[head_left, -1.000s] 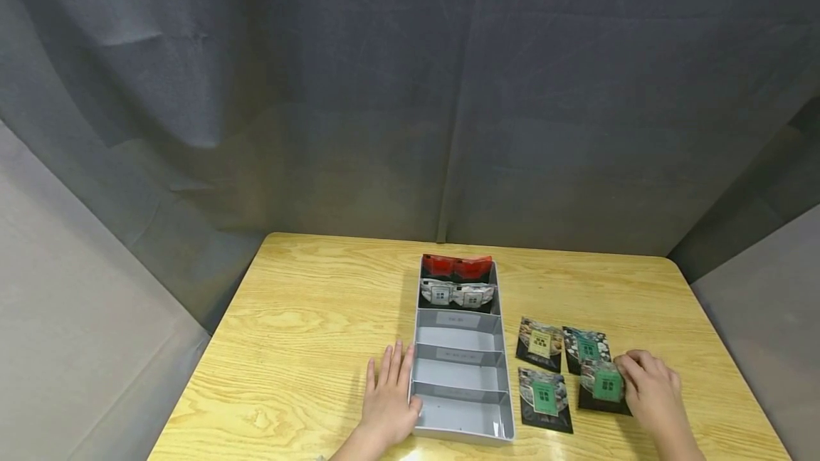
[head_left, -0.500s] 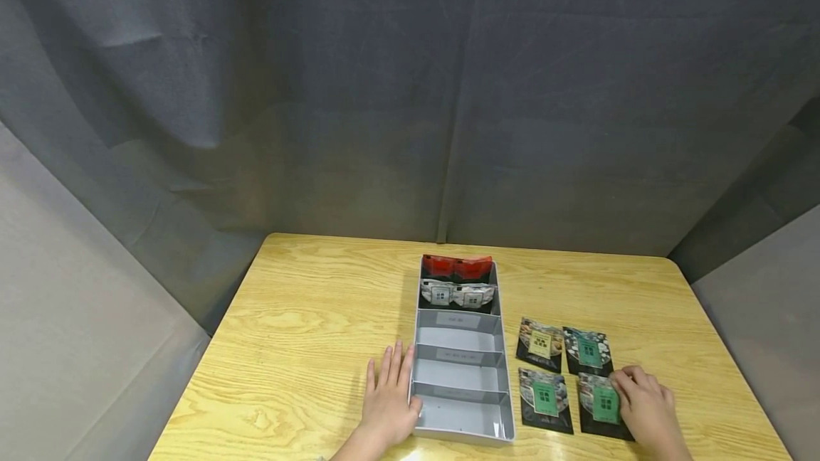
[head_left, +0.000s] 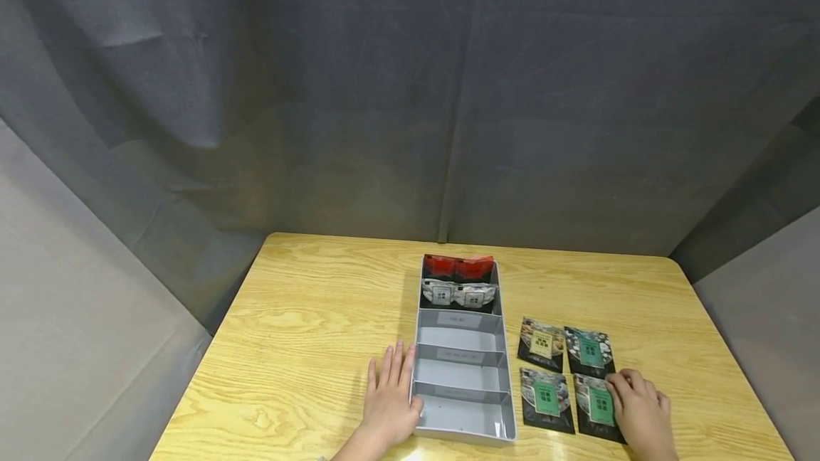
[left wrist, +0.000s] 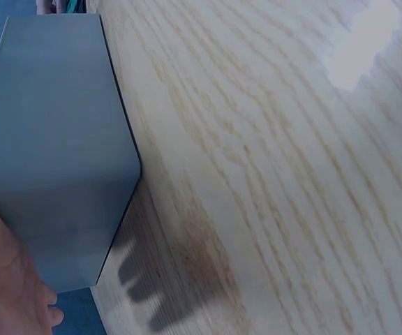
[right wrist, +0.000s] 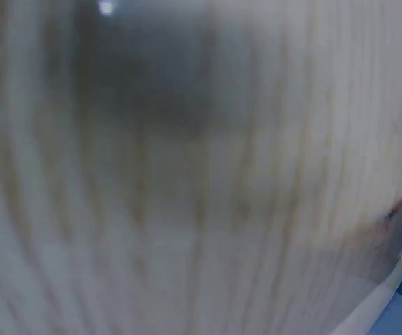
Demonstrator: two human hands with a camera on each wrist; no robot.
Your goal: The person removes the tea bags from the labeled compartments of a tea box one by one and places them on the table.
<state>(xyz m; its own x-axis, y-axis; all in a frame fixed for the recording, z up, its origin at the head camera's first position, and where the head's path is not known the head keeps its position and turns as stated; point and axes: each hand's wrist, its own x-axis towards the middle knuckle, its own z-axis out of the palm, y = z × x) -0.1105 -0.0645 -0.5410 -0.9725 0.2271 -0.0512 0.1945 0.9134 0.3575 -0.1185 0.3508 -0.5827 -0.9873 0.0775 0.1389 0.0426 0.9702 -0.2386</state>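
Observation:
A grey divided tray [head_left: 461,437] stands lengthwise on the table. Red sachets [head_left: 458,267] fill its far compartment, with white-labelled sachets [head_left: 458,295] in front of them. My left hand [head_left: 391,404] lies along the tray's left side, fingers straight and thumb at the rim. In the left wrist view that hand [left wrist: 5,272] touches the tray's outer wall [left wrist: 61,125]. To the right of the tray, my right hand [head_left: 643,411] holds the right edge of a flat black sachet with a green label [head_left: 598,407]. Its fingers are bent, the fingertips partly hidden.
Beside that sachet lies another green-labelled sachet [head_left: 547,401]. Behind them are a yellow-labelled sachet [head_left: 541,343] and a teal-labelled sachet [head_left: 589,351]. A dark curtain [head_left: 359,126] hangs behind the wooden table [head_left: 307,347]. The right wrist view shows mostly blurred tabletop [right wrist: 187,209].
The sachet at my right hand was raised and tilted; it now lies flat and has slid left towards its neighbour. My right hand moved down and left with it. My left hand stayed put.

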